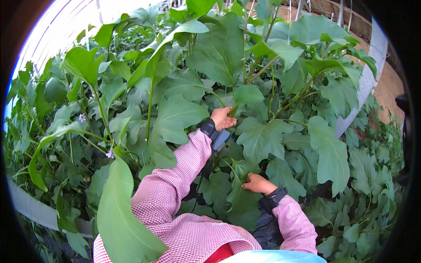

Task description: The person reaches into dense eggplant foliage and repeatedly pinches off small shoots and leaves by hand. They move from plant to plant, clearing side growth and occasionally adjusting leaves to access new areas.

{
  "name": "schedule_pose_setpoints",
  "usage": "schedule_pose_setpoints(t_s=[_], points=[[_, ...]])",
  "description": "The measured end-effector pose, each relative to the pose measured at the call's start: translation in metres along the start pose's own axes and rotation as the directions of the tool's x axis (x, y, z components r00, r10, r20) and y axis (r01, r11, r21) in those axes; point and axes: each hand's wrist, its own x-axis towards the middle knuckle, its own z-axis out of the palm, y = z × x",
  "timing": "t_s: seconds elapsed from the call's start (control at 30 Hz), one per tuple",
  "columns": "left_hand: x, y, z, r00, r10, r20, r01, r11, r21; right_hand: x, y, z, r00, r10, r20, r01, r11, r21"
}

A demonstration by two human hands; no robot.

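Note:
Broad-leaved plants, which look like eggplants, fill the view. My left hand [223, 118] reaches up among them, palm partly turned up, against a green stem [234, 111]; whether its fingers close on the stem is hard to tell. A black wrist strap with a dark box-shaped device [221, 140] sits on that wrist. Lower and to the right, my right hand [258, 183] is at the edge of a large drooping leaf [244, 200], thumb and fingertips curled against it, partly hidden. Another black strap [272, 200] circles the right wrist. Both sleeves are pink checked cloth.
A large leaf [121, 210] hangs close over the left sleeve. Purple flowers [110, 154] show at the left. A pale curved band [378, 56] runs behind the plants at the right, another [39, 210] at the lower left. Dark plastic sheet [267, 230] lies below.

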Motion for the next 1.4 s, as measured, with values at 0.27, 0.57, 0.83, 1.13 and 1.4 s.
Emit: schedule_pose_setpoints(t_s=[0.27, 0.57, 0.83, 1.13, 1.4], points=[[0.002, -0.041, -0.019, 0.861, 0.445, 0.249, -0.503, 0.821, 0.271, 0.021, 0.004, -0.018, 0.934, -0.245, 0.259, 0.23, 0.969, 0.087], [-0.07, -0.077, -0.062, 0.95, 0.289, 0.119, -0.198, 0.26, 0.945, 0.013, 0.011, -0.061, 0.795, -0.41, 0.446, 0.434, 0.899, 0.052], [-0.184, 0.075, -0.156, 0.361, 0.786, -0.502, -0.542, 0.614, 0.573, -0.01, -0.065, -0.154, 0.736, -0.509, 0.446, 0.515, 0.849, 0.119], [-0.137, 0.075, -0.103, 0.012, 0.907, -0.421, -0.522, 0.364, 0.771, 0.042, -0.207, -0.15, 0.201, -0.952, 0.229, 0.822, 0.037, -0.569], [-0.104, 0.106, -0.114, 0.251, 0.833, -0.493, -0.669, 0.517, 0.534, 0.201, -0.211, -0.231, 0.76, -0.621, -0.194, 0.239, 0.544, -0.804]])
